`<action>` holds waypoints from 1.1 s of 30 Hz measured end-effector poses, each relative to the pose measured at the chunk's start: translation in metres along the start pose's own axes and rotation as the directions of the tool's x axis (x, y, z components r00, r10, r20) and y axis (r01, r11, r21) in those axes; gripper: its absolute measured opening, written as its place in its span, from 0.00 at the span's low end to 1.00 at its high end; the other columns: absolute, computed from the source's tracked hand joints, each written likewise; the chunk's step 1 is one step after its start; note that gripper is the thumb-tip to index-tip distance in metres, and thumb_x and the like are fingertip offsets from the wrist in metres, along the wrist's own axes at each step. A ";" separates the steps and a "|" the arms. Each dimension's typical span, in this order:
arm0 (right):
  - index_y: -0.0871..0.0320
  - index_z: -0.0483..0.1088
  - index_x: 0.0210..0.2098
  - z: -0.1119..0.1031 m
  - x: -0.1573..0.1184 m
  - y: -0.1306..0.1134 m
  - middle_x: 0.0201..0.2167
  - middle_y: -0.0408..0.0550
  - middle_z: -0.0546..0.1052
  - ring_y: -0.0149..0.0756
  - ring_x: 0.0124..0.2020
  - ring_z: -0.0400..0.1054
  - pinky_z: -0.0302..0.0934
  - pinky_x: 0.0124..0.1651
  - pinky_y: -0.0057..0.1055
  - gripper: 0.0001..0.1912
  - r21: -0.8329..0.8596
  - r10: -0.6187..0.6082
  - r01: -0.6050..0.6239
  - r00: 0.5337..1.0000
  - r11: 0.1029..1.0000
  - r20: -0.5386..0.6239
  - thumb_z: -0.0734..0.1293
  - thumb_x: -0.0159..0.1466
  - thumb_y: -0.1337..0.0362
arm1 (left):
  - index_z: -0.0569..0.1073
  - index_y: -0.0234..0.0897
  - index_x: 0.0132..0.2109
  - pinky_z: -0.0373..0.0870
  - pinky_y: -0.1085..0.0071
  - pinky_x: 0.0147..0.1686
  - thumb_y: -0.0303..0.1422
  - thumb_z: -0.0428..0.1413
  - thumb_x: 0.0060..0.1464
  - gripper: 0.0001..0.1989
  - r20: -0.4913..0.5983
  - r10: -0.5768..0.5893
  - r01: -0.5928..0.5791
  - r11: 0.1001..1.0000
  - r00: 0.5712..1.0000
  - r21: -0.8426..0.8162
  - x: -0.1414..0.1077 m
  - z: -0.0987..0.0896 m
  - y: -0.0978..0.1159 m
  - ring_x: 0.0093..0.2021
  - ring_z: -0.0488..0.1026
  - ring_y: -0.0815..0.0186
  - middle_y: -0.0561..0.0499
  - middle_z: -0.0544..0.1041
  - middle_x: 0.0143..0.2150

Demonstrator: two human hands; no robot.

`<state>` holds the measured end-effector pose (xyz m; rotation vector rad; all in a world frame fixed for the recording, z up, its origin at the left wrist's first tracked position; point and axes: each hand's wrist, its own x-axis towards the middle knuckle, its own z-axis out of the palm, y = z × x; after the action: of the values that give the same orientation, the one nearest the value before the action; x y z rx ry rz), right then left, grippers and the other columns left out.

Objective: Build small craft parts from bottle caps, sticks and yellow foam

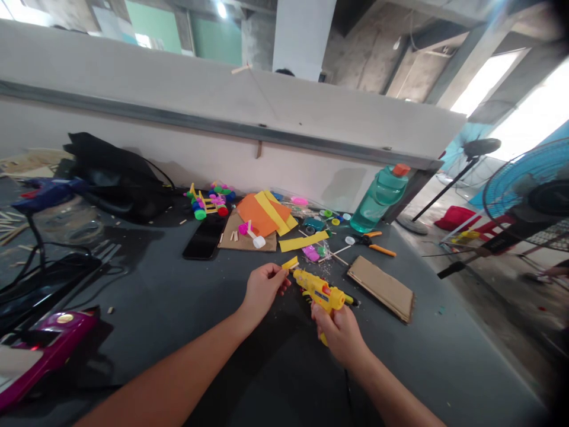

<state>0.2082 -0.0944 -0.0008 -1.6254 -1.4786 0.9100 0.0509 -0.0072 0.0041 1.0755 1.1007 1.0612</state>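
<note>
My right hand (338, 332) is wrapped round the handle of a yellow hot glue gun (320, 290), its nozzle pointing left. In a pinch, my left hand (265, 289) holds a small yellow paper strip (291, 263), close to the nozzle tip. Whether the tip touches the strip I cannot tell. Just beyond lie a longer yellow paper strip (303, 241), a purple plastic piece (311, 253) and orange paper (255, 214) on brown cardboard. A folded cardboard piece (381, 289) lies to the right of the glue gun.
Pliers with orange handles (381, 250) and a green bottle (380, 198) stand toward the right back. A black phone (200, 238) and small colourful wheeled toys (208, 200) lie behind my left hand. At left are a black bag (118, 178), a blue glue gun (48, 194) and a magenta device (53, 344).
</note>
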 end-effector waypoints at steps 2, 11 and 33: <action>0.56 0.62 0.24 -0.001 0.000 0.000 0.13 0.41 0.65 0.31 0.14 0.63 0.55 0.18 0.25 0.17 -0.004 -0.005 0.005 1.000 1.000 -0.012 0.57 0.63 0.52 | 0.68 0.35 0.24 0.62 0.76 0.19 0.37 0.57 0.45 0.10 0.004 0.000 0.000 1.000 1.000 -0.002 0.000 0.000 0.000 0.19 0.66 0.72 0.54 0.72 0.19; 0.56 0.63 0.25 -0.006 0.001 -0.003 0.14 0.42 0.67 0.32 0.16 0.63 0.56 0.19 0.25 0.15 -0.049 -0.020 0.018 0.999 0.999 -0.041 0.57 0.63 0.55 | 0.68 0.35 0.24 0.63 0.77 0.19 0.36 0.57 0.46 0.09 0.002 0.010 -0.010 1.000 1.000 0.010 -0.001 0.001 0.002 0.19 0.66 0.71 0.53 0.72 0.20; 0.58 0.65 0.23 -0.012 0.006 0.001 0.13 0.42 0.67 0.32 0.15 0.64 0.55 0.20 0.24 0.18 -0.046 0.003 -0.007 0.996 0.999 -0.084 0.57 0.62 0.54 | 0.68 0.35 0.24 0.63 0.77 0.19 0.35 0.57 0.45 0.09 -0.004 0.010 -0.010 1.000 1.000 0.014 -0.001 0.000 0.000 0.19 0.65 0.72 0.54 0.72 0.19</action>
<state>0.2200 -0.0893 0.0040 -1.6813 -1.4477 0.8055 0.0511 -0.0084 0.0046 1.0914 1.1081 1.0659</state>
